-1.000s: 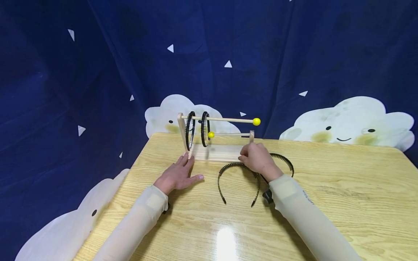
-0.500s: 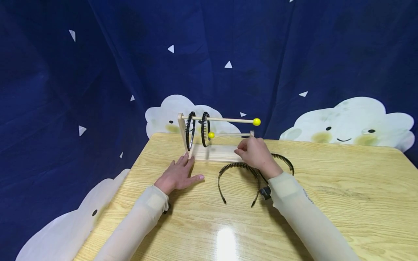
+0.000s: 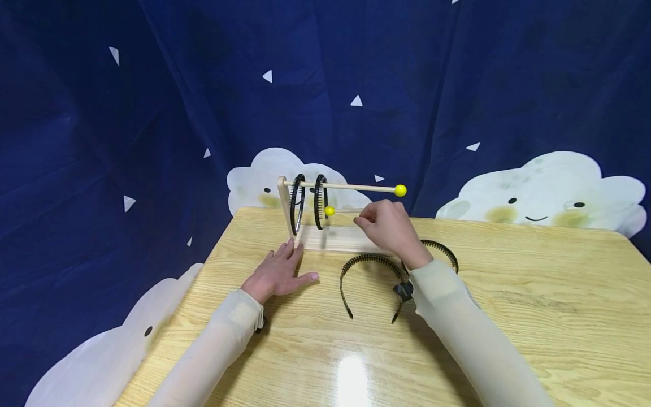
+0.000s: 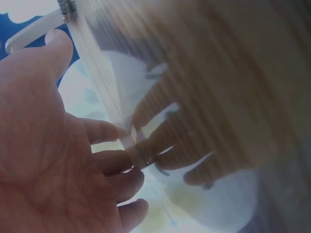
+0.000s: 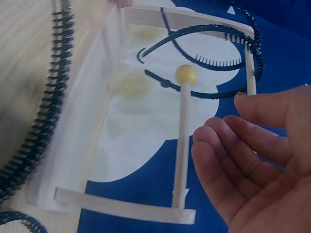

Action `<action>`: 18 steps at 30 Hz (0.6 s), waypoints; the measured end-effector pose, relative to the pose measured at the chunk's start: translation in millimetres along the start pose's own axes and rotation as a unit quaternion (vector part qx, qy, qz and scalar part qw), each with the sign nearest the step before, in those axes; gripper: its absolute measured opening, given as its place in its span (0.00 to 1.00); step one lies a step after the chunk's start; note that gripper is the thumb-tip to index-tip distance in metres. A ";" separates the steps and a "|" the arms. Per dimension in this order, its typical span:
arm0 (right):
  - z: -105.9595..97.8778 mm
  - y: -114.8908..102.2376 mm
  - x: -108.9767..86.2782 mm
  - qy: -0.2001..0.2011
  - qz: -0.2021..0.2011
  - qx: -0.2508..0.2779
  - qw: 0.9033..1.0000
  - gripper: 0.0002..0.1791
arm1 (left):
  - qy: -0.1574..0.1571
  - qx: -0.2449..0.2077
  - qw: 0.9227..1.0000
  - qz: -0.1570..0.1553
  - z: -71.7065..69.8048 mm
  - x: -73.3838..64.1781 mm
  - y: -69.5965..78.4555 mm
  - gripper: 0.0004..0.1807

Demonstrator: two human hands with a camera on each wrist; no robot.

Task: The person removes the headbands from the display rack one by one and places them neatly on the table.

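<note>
A wooden stand with two rods stands on the table, each rod tipped with a yellow ball. Two black toothed headbands hang on the upper rod, one headband near the upright and another headband further along. My left hand lies with spread fingers at the base's left end, fingertips right at its edge. My right hand is over the right part of the stand, fingers loosely bent. In the right wrist view, nothing is between its thumb and fingers, which are beside the lower rod.
On the table in front of the stand lies a dark toothed headband. A second headband lies to its right, partly behind my right arm. A blue cloth with clouds hangs behind the table.
My right hand has risen and moved left from the stand's right end, now covering the right upright and part of the lower rod. My left hand has stayed in place.
</note>
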State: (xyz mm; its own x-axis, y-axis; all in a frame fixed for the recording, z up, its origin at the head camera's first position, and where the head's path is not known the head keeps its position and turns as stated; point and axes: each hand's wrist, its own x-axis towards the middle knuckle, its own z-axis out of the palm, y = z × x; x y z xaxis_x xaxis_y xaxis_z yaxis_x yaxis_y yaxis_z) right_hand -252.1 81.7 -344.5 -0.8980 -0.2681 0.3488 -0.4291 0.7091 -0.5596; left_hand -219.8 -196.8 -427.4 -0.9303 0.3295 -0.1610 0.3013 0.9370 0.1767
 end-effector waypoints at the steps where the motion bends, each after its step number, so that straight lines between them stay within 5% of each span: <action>1: -0.3 -1.7 1.5 0.002 -0.002 0.003 1.000 0.08 | 0.000 0.000 1.000 -0.001 -0.3 -0.2 0.1 0.53; 18: -1.6 -21.4 22.5 0.013 -0.007 0.025 1.000 0.08 | -0.003 0.008 1.000 -0.004 -0.7 0.3 3.3 0.53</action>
State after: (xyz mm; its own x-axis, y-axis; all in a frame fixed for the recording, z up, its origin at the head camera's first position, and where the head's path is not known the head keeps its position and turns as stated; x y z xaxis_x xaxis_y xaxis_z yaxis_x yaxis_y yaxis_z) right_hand -262.9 61.5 -323.6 -0.8890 -0.2602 0.3768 -0.4471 0.6713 -0.5912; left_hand -219.3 -193.7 -426.1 -0.9315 0.3220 -0.1691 0.2963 0.9415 0.1605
